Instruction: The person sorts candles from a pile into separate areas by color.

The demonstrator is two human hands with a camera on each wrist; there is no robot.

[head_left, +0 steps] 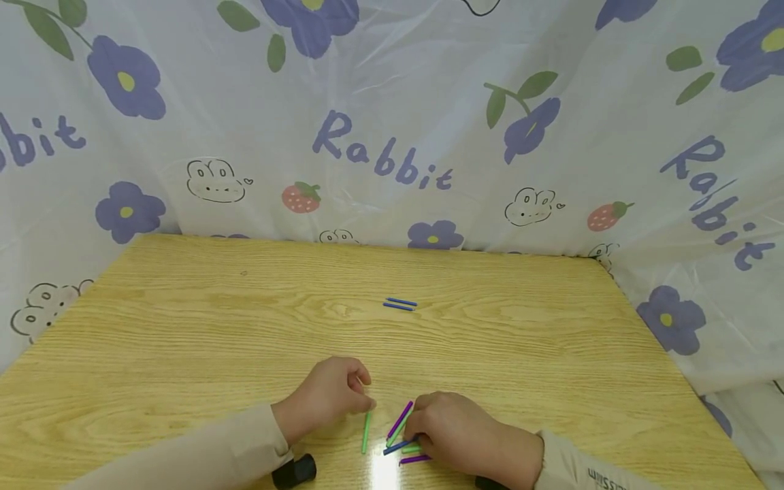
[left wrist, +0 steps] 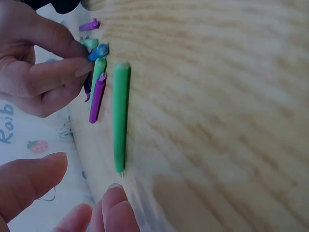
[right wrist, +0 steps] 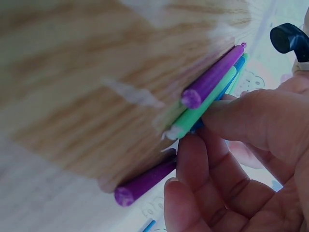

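Slim candles with short wicks lie near the table's front. My left hand (head_left: pixel 333 395) is over the far end of a lone green candle (head_left: pixel 366 433); in the left wrist view its thumb and fingers are spread apart, close to the wick end of that candle (left wrist: pixel 121 116), with nothing between them. My right hand (head_left: pixel 456 429) pinches a blue candle (left wrist: pixel 100 52) between thumb and fingers within a small pile. Around it are a purple candle (head_left: pixel 400 420) beside a green one, another green candle (right wrist: pixel 200 108), and a purple candle (head_left: pixel 415 460) at the near side. The right hand partly hides the pile.
Two blue candles (head_left: pixel 399 307) lie side by side farther back on the wooden table (head_left: pixel 245 327). A printed white curtain (head_left: pixel 392 88) hangs behind and along the sides. Black wrist-camera parts (head_left: pixel 295 471) sit under the left cuff.
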